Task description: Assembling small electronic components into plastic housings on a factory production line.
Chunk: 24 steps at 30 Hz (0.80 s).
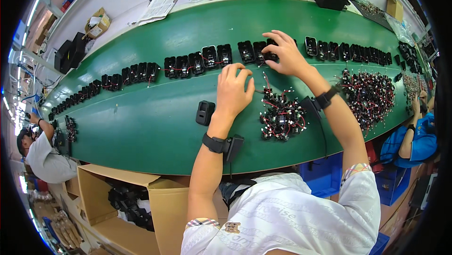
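My left hand (pixel 233 91) is over the green table, below the row of black plastic housings (pixel 195 62). Its fingers are bent and apart from the thumb, with nothing visible between them. Farther right, my right hand (pixel 286 56) reaches over the row with its fingers spread. Its thumb and index finger are on either side of a black housing (pixel 271 56); whether they touch it I cannot tell. The hand hides part of the row. Below it lies a pile of small black parts with red wires (pixel 282 116). A closed black device (pixel 205 112) stands beside my left wrist.
A larger pile of wired parts (pixel 367 97) spreads to the right. Housings line the green table (pixel 141 137) on both sides. An open cardboard box (pixel 165 208) and blue bins (pixel 322 177) stand below its near edge. Co-workers sit at left (pixel 47 158) and right (pixel 414 137).
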Each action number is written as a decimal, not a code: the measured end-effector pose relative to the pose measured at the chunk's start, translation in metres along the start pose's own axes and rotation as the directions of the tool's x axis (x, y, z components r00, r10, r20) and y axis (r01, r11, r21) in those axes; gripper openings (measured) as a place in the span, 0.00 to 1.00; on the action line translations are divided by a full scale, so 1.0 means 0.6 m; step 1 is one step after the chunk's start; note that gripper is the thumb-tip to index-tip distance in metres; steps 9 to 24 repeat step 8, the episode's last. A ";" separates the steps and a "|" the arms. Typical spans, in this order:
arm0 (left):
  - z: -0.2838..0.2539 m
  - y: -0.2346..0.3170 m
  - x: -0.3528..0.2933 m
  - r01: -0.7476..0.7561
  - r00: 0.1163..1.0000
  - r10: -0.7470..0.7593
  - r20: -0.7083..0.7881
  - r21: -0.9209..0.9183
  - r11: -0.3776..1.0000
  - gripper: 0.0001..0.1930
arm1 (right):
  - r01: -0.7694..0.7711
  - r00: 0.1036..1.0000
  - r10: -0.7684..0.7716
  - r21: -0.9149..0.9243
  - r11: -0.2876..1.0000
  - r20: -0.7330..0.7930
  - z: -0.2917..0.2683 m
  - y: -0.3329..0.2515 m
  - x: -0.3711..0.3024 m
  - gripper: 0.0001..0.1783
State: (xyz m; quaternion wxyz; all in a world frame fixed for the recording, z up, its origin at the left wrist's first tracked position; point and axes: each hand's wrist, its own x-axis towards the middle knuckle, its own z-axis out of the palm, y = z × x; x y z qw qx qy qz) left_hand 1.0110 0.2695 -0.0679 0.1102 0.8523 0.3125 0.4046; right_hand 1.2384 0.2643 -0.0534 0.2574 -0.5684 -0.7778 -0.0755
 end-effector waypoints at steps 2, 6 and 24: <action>-0.017 -0.004 0.007 -0.009 0.999 0.009 -0.030 0.024 1.000 0.09 | -0.006 0.998 0.005 -0.016 1.000 -0.055 -0.026 -0.009 -0.012 0.14; -0.077 -0.015 0.008 0.208 0.973 -0.226 0.044 0.254 0.944 0.13 | -0.206 0.963 0.100 0.444 0.872 0.250 -0.084 -0.033 -0.021 0.12; -0.118 -0.015 0.005 0.353 0.833 -0.498 0.241 0.461 0.814 0.21 | -0.524 0.781 0.236 0.401 0.751 0.578 -0.111 -0.066 -0.012 0.12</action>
